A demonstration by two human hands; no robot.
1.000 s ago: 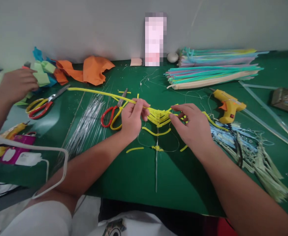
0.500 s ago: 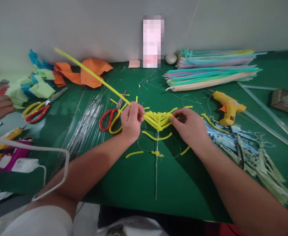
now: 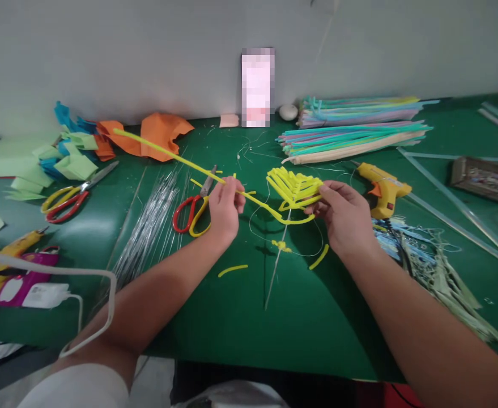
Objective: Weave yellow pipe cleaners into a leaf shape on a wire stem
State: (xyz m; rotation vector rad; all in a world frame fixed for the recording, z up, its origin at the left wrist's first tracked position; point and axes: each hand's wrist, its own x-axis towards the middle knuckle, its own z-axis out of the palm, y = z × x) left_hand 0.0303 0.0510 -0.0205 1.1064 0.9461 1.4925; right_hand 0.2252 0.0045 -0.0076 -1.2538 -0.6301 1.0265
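Observation:
My left hand [image 3: 224,207] pinches a long yellow pipe cleaner [image 3: 164,152] that runs up and left over the table. The same strand bends on toward a fan-shaped piece of yellow pipe-cleaner loops [image 3: 294,187] on a thin wire stem [image 3: 276,266]. My right hand [image 3: 343,218] grips that fan at its right edge and holds it tilted above the green table [image 3: 232,317]. Short yellow offcuts [image 3: 232,270] lie below the hands.
Red-and-yellow scissors [image 3: 191,211] and a bundle of thin wires [image 3: 147,226] lie left of my left hand. A second pair of scissors [image 3: 68,195], coloured paper scraps [image 3: 74,161], a yellow glue gun [image 3: 380,184], stacked pipe cleaners [image 3: 354,133] and pale fringed pieces [image 3: 435,260] surround the work.
My right hand has lifted the yellow fan off the table and tilted it up. The long strand has dropped lower. Another person's hand at the far left has left the view.

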